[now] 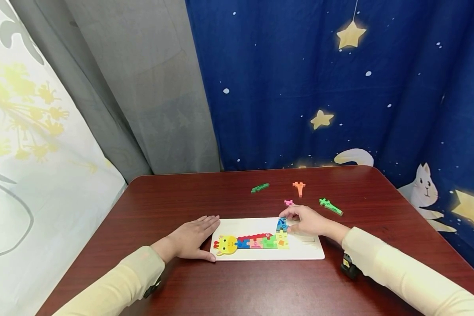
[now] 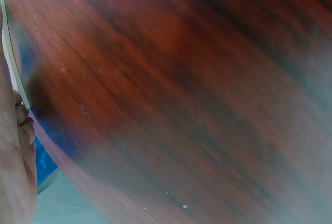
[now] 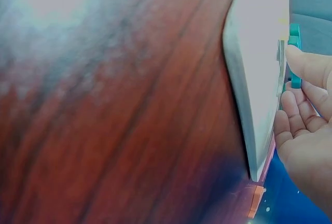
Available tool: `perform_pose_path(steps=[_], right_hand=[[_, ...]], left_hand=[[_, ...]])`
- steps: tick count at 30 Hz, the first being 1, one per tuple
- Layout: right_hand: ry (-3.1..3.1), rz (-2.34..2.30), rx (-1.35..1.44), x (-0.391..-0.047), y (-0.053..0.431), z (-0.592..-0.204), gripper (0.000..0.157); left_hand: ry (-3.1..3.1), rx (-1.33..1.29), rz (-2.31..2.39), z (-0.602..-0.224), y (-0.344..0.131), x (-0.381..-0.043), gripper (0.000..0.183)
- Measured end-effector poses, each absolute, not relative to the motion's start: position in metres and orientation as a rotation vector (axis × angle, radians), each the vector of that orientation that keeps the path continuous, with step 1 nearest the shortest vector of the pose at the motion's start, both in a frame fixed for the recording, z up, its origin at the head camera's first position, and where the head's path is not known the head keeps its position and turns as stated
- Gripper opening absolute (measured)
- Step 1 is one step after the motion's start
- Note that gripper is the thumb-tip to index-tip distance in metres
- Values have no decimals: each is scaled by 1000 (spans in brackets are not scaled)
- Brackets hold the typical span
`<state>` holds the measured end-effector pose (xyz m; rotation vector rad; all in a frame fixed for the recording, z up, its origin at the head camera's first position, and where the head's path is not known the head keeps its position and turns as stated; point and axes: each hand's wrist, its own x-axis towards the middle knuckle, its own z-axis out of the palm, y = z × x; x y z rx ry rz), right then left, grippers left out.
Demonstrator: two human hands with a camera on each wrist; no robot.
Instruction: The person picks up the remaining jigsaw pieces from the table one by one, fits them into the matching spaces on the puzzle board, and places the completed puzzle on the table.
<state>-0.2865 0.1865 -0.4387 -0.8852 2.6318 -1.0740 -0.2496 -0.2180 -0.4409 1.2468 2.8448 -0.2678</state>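
A white puzzle board (image 1: pixel 237 226) lies on the table, bearing a giraffe with a yellow head (image 1: pixel 227 245). From the head runs a row of blue, pink, green and yellow pieces, with a red strip along its upper side. My right hand (image 1: pixel 306 220) pinches a blue puzzle piece (image 1: pixel 281 224) between thumb and fingers, just above the yellow piece (image 1: pixel 282 240). In the right wrist view the piece (image 3: pixel 295 53) stands up from the board; whether it is seated cannot be told. My left hand (image 1: pixel 195 237) rests with straight fingers at the board's left edge.
Beyond the board lie loose pieces: a dark green one (image 1: pixel 260 188), an orange one (image 1: pixel 299 188), a light green one (image 1: pixel 331 206) and a pink one (image 1: pixel 289 203) partly behind my right hand. The brown table (image 1: pixel 174 193) ends at grey and blue curtains.
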Motion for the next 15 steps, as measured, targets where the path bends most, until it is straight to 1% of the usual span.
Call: perform_pose_path(steps=[15], right_hand=[[2635,-1019,-893,-288,182,-439,36]], left_hand=[[2849,1229,-280,-443,-218,-251,112]])
